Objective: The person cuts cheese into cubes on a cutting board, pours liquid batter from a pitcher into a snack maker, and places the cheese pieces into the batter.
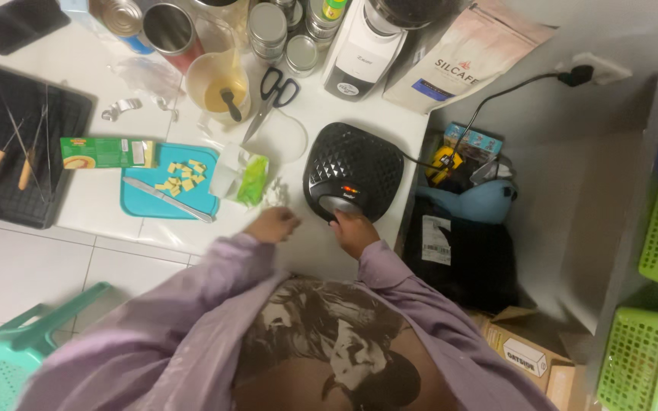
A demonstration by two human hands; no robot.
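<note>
- Head view, far left: a black tray (9,183) on the white worktop (116,213) carries two wooden-handled skewers (9,156), their long axes running up and to the right.
- A green box (104,151) lies flat beside the tray, long axis left to right.
- A turquoise cutting board (142,202) holds a scatter of small yellow cubes (180,173), too many and too small to count, plus one knife (169,199) lying diagonally, tip toward the lower right.
- Behind it, a cream jug (217,80) holds tan batter with one dark utensil standing in it; one pair of scissors (268,99) lies next to it.
- Left hand (272,224) hovers over the worktop, fingers loosely curled, holding nothing I can make out.
- Black waffle maker (352,171) sits closed at the worktop's right edge, its handle pointing toward the person, cord trailing right.
- Right hand (353,228) rests on that front handle, fingers touching it; whether they grasp it I cannot tell.
</note>
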